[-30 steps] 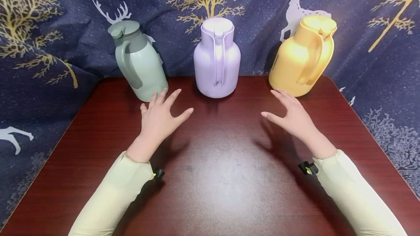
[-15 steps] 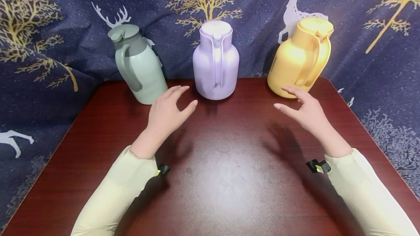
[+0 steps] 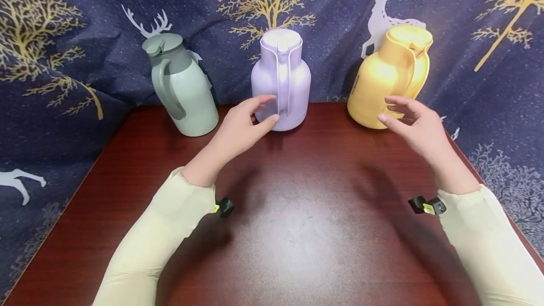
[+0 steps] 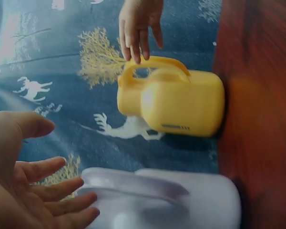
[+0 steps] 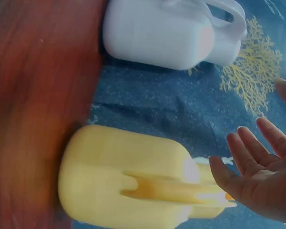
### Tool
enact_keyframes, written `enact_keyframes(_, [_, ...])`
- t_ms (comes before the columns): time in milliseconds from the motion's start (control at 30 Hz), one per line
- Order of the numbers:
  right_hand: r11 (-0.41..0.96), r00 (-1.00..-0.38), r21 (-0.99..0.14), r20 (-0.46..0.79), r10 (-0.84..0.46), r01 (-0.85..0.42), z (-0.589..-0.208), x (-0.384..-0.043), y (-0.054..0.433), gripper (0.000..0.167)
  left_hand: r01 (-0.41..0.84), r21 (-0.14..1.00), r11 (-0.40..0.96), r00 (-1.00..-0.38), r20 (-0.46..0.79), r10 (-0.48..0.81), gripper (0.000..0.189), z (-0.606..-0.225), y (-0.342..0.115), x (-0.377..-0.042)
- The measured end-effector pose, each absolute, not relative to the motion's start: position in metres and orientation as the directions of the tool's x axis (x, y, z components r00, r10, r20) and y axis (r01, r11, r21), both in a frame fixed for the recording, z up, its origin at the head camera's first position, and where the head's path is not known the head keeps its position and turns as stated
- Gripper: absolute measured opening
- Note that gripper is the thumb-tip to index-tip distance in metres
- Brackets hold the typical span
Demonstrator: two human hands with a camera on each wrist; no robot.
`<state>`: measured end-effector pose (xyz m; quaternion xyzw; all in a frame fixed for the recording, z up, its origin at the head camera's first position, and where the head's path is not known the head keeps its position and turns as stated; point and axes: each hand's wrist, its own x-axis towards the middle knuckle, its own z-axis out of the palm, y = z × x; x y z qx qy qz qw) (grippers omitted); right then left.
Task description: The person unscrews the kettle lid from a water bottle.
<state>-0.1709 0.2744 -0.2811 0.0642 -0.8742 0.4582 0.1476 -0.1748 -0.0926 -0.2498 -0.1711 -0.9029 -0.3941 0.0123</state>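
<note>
Three thermos jugs with lids and handles stand upright along the back of the table. The lilac thermos jug point(image 3: 259, 79) is in the middle, its handle facing me. My left hand point(image 3: 240, 124) is spread in front of it, thumb and fingers apart, overlapping its lower left side in the head view. To the right is the yellow thermos jug point(image 3: 378, 84). Just before its handle hovers my right hand point(image 3: 420, 129), fingers loosely bent and holding nothing. A green thermos jug point(image 3: 191, 93) with a grey-green lid stands at the left, away from both hands.
The dark red wooden table point(image 3: 289, 192) spans the foreground. A blue cloth point(image 3: 229, 70) printed with trees and deer hangs close behind the jugs. A small black camera point(image 3: 225, 207) sits at my left wrist, with a similar one point(image 3: 425, 206) at the right.
My left hand has moved right and up, from near the green thermos jug to the lilac one. The right hand has moved right and up toward the yellow jug's handle. The jugs stay put.
</note>
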Motion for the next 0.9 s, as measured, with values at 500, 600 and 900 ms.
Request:
enact_keyframes(500, [0.427,-0.934,-0.875,0.322,0.157,-0.229,-0.227,-0.194,0.300,0.031,0.323,0.851,0.413,-0.906,0.151,0.396,0.054,-0.190,-0.042,-0.214])
enact_keyframes(600, [0.377,-0.924,-0.893,0.334,0.185,-0.247,-0.216,-0.200,0.306,0.030,0.308,0.876,0.371,-0.911,0.160,0.379,0.053,-0.181,-0.033,-0.223])
enact_keyframes(900, [0.379,-0.914,-0.912,0.277,0.296,-0.154,-0.196,-0.219,0.327,0.035,0.295,0.914,0.280,-0.930,0.208,0.302,0.049,-0.166,0.004,-0.256])
